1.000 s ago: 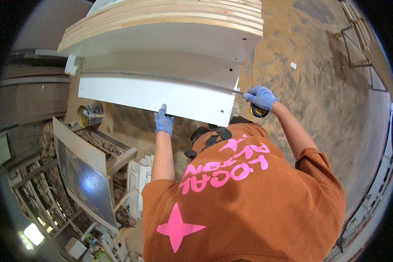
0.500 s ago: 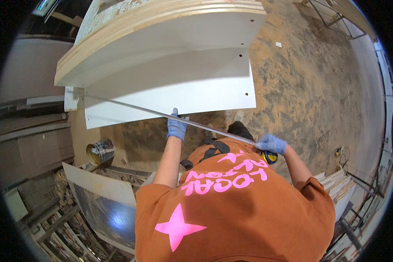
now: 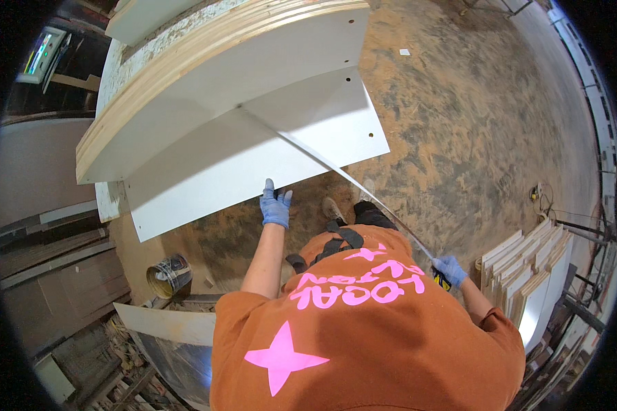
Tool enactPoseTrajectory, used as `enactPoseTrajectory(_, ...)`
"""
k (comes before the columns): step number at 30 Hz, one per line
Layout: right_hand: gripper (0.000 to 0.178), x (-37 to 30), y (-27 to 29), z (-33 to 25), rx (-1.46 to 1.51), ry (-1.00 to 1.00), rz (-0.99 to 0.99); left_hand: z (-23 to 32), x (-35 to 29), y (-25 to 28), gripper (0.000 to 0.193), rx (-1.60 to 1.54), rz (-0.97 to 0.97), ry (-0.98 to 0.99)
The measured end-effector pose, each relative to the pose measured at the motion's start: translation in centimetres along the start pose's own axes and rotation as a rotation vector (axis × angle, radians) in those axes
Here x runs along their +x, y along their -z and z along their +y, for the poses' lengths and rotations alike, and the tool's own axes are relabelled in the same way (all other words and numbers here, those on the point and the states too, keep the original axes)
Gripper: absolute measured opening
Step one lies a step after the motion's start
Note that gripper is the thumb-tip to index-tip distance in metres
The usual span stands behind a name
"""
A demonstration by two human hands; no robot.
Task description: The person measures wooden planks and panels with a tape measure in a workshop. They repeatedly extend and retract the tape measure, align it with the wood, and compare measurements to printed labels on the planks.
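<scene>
My right hand [image 3: 449, 270], in a blue glove, is closed on a yellow and black tape measure [image 3: 442, 280] at my right side. Its long metal blade [image 3: 329, 164] runs up and leftward over the white panel [image 3: 206, 188], the far end at or near the white face below a stack of pale-edged boards [image 3: 219, 75]. My left hand [image 3: 275, 205], also gloved in blue, has its fingers apart at the panel's near edge; whether it presses on it I cannot tell. Small dark holes show near the panel's right end.
A metal bucket [image 3: 168, 275] stands on the dusty floor at left. Several white boards [image 3: 528, 270] lean together at right, near a cable on the floor. Dark sheet material [image 3: 178, 356] lies lower left, and a lit screen [image 3: 43, 55] shows far left.
The blade's far end has swung from the panel's left end toward its middle. My right hand has moved right and nearer to me with the tape measure; the view has turned.
</scene>
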State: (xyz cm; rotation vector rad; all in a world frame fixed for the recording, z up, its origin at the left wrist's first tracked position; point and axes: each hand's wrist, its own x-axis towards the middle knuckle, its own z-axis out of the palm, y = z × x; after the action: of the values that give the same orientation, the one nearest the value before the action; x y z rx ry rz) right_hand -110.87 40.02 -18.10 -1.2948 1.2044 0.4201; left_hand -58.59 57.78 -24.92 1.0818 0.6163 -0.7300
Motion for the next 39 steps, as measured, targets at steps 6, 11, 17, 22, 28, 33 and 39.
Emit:
enactPoseTrajectory(6,0.046,-1.0,-2.3,1.9,0.139,-0.065,0.102,0.3,-0.7,-0.6,0.036,0.044,-0.008,-0.009)
enactPoseTrajectory(11,0.044,-0.7,-3.8,0.5,0.220,-0.162,0.148,0.2,0.0,0.0,0.036,0.052,0.019,-0.001)
enactPoseTrajectory(17,0.043,-0.6,-7.3,-3.5,0.224,-0.132,0.124,0.3,-0.3,-0.2,0.034,0.070,0.004,-0.020)
enactPoseTrajectory(22,0.048,0.5,-9.2,-2.5,0.122,-0.013,0.153,0.2,-0.6,-0.2,0.031,0.087,0.004,-0.037)
enactPoseTrajectory(28,0.044,0.0,-10.2,-3.5,0.106,0.025,0.149,0.3,-0.3,0.1,0.033,0.119,-0.018,-0.038)
enactPoseTrajectory(33,0.042,-0.2,-10.8,-4.0,0.130,0.025,0.165,0.5,-0.3,0.1,0.031,0.119,-0.015,-0.019)
enactPoseTrajectory(39,0.043,0.6,-10.9,-3.7,0.106,0.008,0.192,0.4,0.1,0.2,0.033,0.132,-0.011,-0.019)
